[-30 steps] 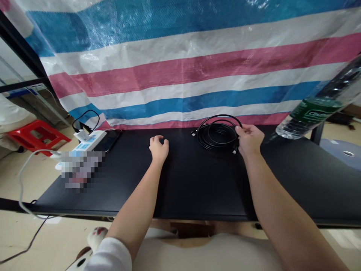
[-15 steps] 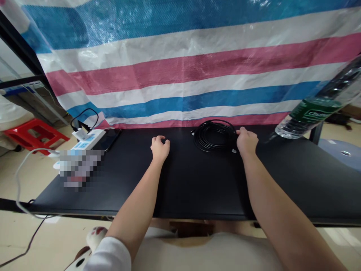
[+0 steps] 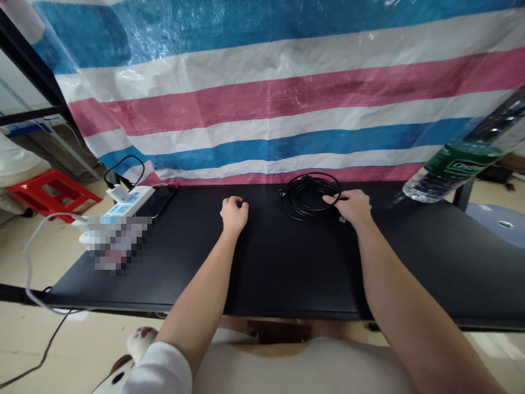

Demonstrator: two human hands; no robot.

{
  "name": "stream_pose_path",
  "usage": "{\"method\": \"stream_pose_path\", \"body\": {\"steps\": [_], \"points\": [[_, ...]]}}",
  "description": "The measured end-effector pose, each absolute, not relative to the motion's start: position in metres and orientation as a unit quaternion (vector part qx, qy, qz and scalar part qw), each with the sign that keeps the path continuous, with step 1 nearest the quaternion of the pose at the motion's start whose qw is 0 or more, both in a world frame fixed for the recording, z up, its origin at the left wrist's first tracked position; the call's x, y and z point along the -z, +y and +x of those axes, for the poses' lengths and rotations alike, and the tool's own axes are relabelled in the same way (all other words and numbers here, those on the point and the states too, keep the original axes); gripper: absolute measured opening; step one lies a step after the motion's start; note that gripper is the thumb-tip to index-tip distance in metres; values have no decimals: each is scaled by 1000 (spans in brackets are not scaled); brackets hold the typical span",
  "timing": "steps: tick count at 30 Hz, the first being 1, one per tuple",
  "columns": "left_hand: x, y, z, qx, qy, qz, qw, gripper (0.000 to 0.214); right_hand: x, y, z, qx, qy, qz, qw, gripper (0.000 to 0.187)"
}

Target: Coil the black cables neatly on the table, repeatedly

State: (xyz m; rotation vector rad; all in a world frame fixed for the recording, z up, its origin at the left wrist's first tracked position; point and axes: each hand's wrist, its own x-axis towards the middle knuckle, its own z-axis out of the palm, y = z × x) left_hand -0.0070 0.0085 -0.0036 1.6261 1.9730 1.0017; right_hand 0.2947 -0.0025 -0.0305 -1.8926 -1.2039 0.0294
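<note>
A coiled black network cable (image 3: 296, 207) with small clear plugs at its ends lies near the back of the black table. My right hand (image 3: 356, 207) grips the right side of the coil between thumb and fingers. One clear plug hangs just below those fingertips. To the left of the coil, my left hand (image 3: 234, 214) rests on the tabletop, its fingers loosely curled, with a gap between thumb and forefinger. Nothing shows in it, and it is apart from the cable.
A large water bottle (image 3: 455, 167) with a green label stands at the back right. On the left lie a white power strip (image 3: 137, 201) with plugs, a dark phone (image 3: 162, 202) and a blurred-out item (image 3: 121, 243). A striped plastic sheet (image 3: 262, 104) hangs behind the black table (image 3: 287, 273).
My right hand has moved left onto the coil and closed on its right side, lifting some loops slightly. My left hand has stayed in place.
</note>
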Motion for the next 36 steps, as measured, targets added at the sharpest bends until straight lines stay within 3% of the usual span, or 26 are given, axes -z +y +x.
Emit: {"method": "stream_pose_path", "body": {"steps": [3,8,12,15,19,22,26,30,33,36], "points": [[2,8,-7,-361,706,577,197,13,29,-2,294,-26,-427,-782,454,24],[2,8,-7,-369,700,577,203,11,19,-6,292,47,-269,-746,608,18],[8,11,-8,-390,694,572,200,11,10,-9,283,129,-287,-641,700,25],[16,13,-11,-439,658,583,183,23,4,-11,272,138,-407,-587,686,31],[25,10,-10,-499,483,704,148,48,0,-17,260,109,-571,-527,620,28],[27,3,0,-447,377,796,155,54,-4,-20,254,97,-633,-504,579,23],[22,-9,20,-368,348,843,182,51,-8,-23,245,81,-665,-485,561,21],[18,-13,29,-356,368,834,204,36,-7,-18,244,46,-623,-433,650,37],[17,-9,24,-409,419,781,217,32,1,-8,259,2,-456,-459,763,60],[17,-4,16,-465,480,712,217,31,14,-2,280,-1,-329,-598,731,51]]}}
